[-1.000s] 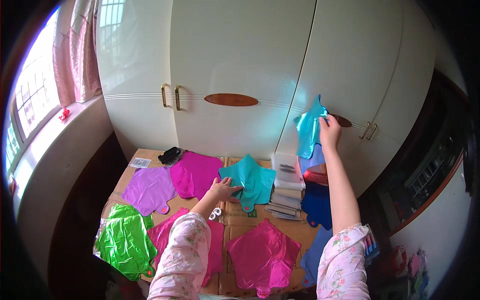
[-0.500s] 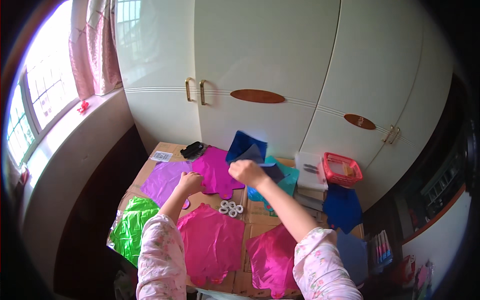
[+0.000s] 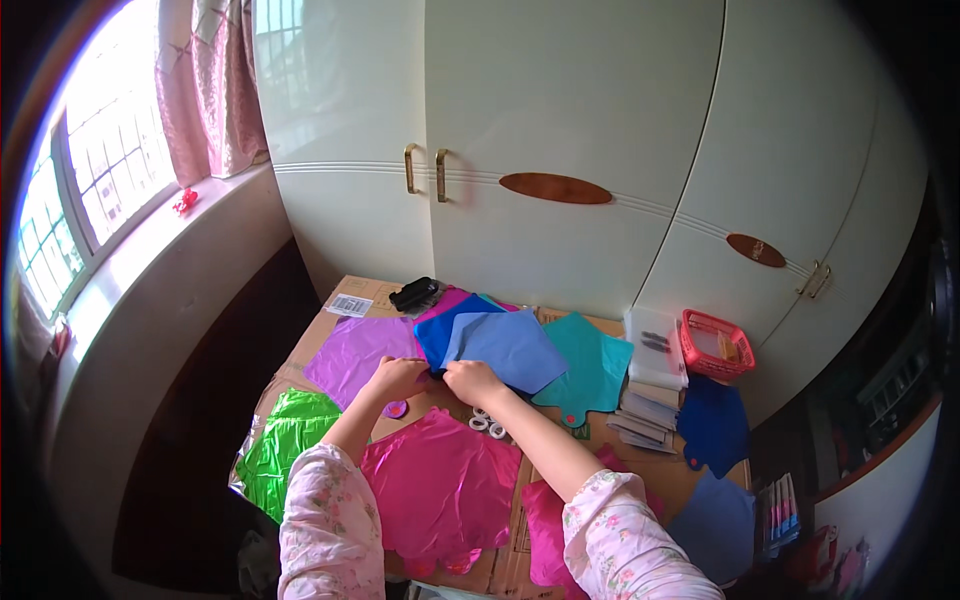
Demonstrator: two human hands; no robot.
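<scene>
A dark blue flat foil balloon [image 3: 431, 338] and a grey-blue one [image 3: 512, 345] lie fanned over a magenta balloon at the middle back. My right hand [image 3: 470, 382] is closed on the grey-blue balloon's near edge. Right beside it, my left hand [image 3: 402, 378] has its fingers curled together at the lower edge of the dark blue one; the fingertips are hidden. A lilac balloon [image 3: 352, 350] spreads under and left of my left hand. Small white rings [image 3: 490, 425] sit just below my right wrist, partly covered by it. A large pink balloon [image 3: 440, 485] lies between my forearms.
Cardboard [image 3: 325, 330] covers the table. Around lie a green balloon [image 3: 285, 440], a teal one [image 3: 592, 362] and a navy one [image 3: 713, 425]. At right stand a red basket [image 3: 715, 345], a clear-wrapped pack [image 3: 655, 340] and stacked packets [image 3: 645, 415]. White cupboard doors [image 3: 560, 90] rise behind.
My right hand has come down and left toward my left hand. The blue balloons, lifted and folded before, now lie spread over the magenta one. The view has shifted slightly.
</scene>
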